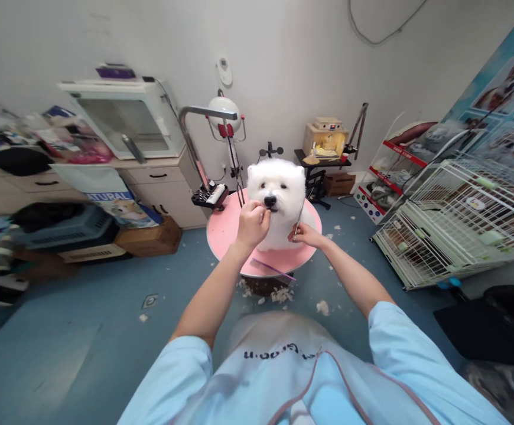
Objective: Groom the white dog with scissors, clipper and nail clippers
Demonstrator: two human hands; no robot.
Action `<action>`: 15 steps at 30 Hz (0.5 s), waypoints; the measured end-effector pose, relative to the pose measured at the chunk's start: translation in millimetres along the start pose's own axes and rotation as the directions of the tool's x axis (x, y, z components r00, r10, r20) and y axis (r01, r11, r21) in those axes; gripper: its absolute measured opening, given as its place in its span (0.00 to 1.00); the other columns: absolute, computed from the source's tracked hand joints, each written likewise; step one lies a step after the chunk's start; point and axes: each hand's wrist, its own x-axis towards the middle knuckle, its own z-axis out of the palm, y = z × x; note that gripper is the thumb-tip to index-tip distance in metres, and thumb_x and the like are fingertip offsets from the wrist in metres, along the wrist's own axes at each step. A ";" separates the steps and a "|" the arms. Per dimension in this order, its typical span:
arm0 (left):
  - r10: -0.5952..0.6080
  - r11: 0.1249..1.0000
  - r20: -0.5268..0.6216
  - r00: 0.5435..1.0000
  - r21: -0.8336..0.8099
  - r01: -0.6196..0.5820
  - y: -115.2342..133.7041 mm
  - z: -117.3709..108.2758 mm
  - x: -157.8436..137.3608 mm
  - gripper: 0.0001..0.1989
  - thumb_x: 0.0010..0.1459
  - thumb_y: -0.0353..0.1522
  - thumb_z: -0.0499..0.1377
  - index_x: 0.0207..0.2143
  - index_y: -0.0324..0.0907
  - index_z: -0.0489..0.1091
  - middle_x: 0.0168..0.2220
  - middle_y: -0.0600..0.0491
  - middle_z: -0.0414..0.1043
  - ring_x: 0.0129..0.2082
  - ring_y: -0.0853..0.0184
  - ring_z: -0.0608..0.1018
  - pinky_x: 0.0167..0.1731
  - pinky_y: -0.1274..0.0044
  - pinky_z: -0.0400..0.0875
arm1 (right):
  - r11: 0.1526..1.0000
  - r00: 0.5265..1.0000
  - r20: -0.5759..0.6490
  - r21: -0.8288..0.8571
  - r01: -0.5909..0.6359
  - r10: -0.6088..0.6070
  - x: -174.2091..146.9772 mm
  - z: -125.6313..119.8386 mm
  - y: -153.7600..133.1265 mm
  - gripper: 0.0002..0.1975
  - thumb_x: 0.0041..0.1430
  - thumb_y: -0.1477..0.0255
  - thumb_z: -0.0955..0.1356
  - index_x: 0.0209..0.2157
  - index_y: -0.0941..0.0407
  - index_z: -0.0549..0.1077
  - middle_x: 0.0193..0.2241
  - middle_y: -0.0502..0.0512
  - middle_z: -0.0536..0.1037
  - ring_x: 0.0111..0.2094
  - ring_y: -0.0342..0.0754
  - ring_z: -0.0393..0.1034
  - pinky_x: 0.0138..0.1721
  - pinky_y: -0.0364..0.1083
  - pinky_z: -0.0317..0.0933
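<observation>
A fluffy white dog (279, 177) sits facing me on a round pink grooming table (221, 233). My left hand (254, 225) is closed in a pinch at the side of its mouth, on the hair of the muzzle. The fingertips partly cover the chin. In my right hand (308, 235) is a pair of scissors (300, 215), held beside the dog's chest with the thin blades pointing upward. A purple comb (272, 268) lies across the table's near edge, its teeth sticking out past the rim.
A grooming arm (190, 133) rises at the table's left, with a tool tray (210, 195) beside it. Wire cages (474, 218) stand to the right; cabinets (159, 177) line the left wall. Clumps of cut white hair (282, 294) litter the blue floor.
</observation>
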 end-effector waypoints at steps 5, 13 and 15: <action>0.000 1.000 -0.002 1.000 -0.007 0.000 -2.2 0.6 -2.8 0.13 0.62 0.30 0.55 0.23 0.43 0.63 0.31 0.48 0.70 0.35 0.63 0.72 0.37 0.71 0.69 | 0.999 0.999 -0.016 -0.018 0.042 -0.042 5.5 -5.8 -3.3 0.21 0.39 0.70 0.76 0.33 0.53 0.63 0.32 0.51 0.78 0.37 0.48 0.75 0.45 0.51 0.70; 0.009 1.000 -0.012 1.000 -0.010 -0.009 -3.7 1.2 -7.6 0.13 0.63 0.30 0.54 0.23 0.43 0.64 0.31 0.48 0.70 0.35 0.63 0.73 0.37 0.71 0.70 | 0.995 0.999 0.001 -0.088 0.054 -0.054 9.1 -24.7 -10.4 0.20 0.40 0.72 0.76 0.33 0.53 0.64 0.31 0.51 0.78 0.37 0.46 0.74 0.43 0.48 0.69; -0.001 1.000 -0.007 1.000 -0.013 0.001 -3.8 0.6 -6.9 0.13 0.63 0.29 0.54 0.23 0.43 0.64 0.31 0.48 0.70 0.35 0.63 0.73 0.38 0.71 0.70 | 0.993 0.999 0.006 -0.106 0.047 -0.046 10.5 -29.6 -13.3 0.20 0.40 0.73 0.75 0.32 0.53 0.63 0.30 0.50 0.78 0.35 0.46 0.74 0.40 0.48 0.69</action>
